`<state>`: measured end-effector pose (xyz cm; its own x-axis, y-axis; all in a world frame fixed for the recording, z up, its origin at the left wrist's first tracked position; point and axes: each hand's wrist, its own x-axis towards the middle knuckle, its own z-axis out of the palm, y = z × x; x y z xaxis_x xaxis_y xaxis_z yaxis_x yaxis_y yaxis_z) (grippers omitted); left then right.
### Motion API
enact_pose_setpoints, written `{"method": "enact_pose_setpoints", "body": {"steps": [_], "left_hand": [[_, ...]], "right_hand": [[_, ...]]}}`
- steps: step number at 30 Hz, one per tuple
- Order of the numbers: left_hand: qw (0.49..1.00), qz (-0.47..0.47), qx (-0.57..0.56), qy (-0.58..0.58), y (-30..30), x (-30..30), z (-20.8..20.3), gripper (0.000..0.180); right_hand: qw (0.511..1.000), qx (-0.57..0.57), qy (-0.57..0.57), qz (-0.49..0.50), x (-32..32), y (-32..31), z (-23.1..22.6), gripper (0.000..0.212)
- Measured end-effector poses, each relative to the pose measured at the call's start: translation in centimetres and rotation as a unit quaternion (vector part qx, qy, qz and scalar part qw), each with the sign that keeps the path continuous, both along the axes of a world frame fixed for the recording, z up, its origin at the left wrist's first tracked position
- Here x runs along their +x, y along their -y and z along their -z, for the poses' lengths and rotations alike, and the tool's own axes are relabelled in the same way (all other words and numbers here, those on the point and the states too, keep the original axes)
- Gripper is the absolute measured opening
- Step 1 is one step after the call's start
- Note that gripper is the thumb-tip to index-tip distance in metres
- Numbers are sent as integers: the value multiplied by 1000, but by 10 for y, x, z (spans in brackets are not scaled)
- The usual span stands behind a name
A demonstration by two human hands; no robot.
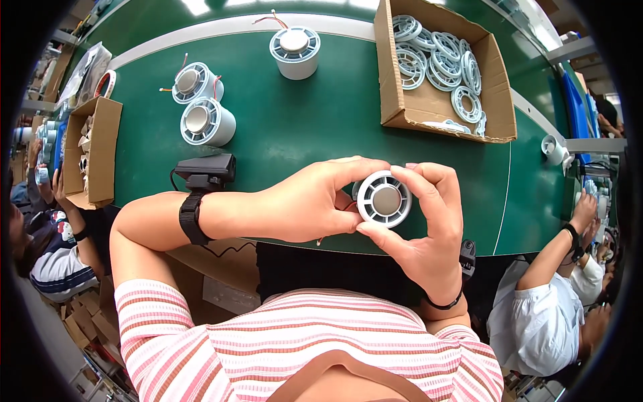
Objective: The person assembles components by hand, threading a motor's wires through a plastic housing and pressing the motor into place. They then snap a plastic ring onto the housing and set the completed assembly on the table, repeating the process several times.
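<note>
Between my hands, over the near part of the green table, is a round white housing with a spoked ring and a grey disc at its centre (386, 199). My left hand (328, 197) grips its left side with thumb and fingers, and a thin wire pokes out beneath that hand. On the other side, the fingers and thumb of my right hand (429, 214) curve around the ring's rim. Much of the housing's body is hidden by my hands. Similar white housings stand farther off: one at the back (295, 53) and two at the left, the nearer being this housing (207, 122).
A cardboard box (392, 87) of pale blue spoked rings (467, 104) stands at the back right. Another cardboard box (104, 151) is at the left edge. A small white part (553, 150) lies far right on the green table (321, 127). People work at both sides.
</note>
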<state>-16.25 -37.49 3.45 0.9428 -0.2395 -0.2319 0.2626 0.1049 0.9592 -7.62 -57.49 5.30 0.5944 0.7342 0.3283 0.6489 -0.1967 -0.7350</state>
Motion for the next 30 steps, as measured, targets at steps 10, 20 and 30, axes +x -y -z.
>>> {"method": "enact_pose_setpoints", "body": {"steps": [10,20,30], "left_hand": [[965,16,-181,-187,-15,13,-20,68],[981,31,-120,-147,-17,13,-18,58],[666,-182,621,372,-40,26,-31,51]], "right_hand": [[1000,-5,-18,1,2,3,1,66],[999,-8,5,-35,8,-1,-6,62],[983,-86,122,107,36,53,-10,48]]}}
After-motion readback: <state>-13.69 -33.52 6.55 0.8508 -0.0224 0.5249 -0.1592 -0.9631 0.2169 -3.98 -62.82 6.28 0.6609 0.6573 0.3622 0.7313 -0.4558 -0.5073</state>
